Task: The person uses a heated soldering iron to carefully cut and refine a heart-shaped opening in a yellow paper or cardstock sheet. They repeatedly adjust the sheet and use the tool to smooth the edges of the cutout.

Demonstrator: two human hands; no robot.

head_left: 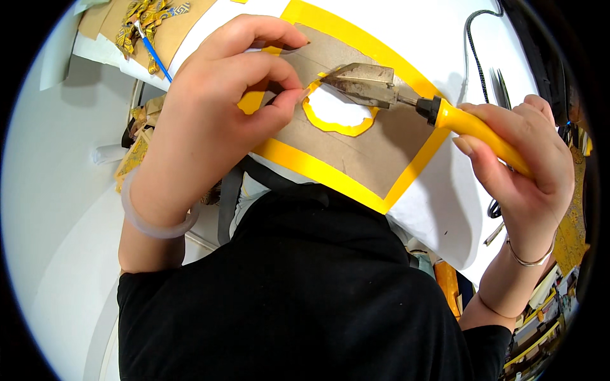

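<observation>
A white table (422, 28) stretches before me. Directly on it lies my grey-brown board (356, 159) with yellow edging; a black cord (478, 63) curves across the far right, a brown sheet (187, 32) rests far left.

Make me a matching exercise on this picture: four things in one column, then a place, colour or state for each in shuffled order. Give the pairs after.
Column 1
1. Metal-headed tool
2. Flat panel
3. Thin blue stick
4. Braided cord

Column 2
A. Grey-brown with a yellow border
B. Dark, on the white surface at upper right
C. By patterned strips, upper left
D. Gripped in the right hand

Pairs: 1-D, 2-A, 3-C, 4-B
</observation>
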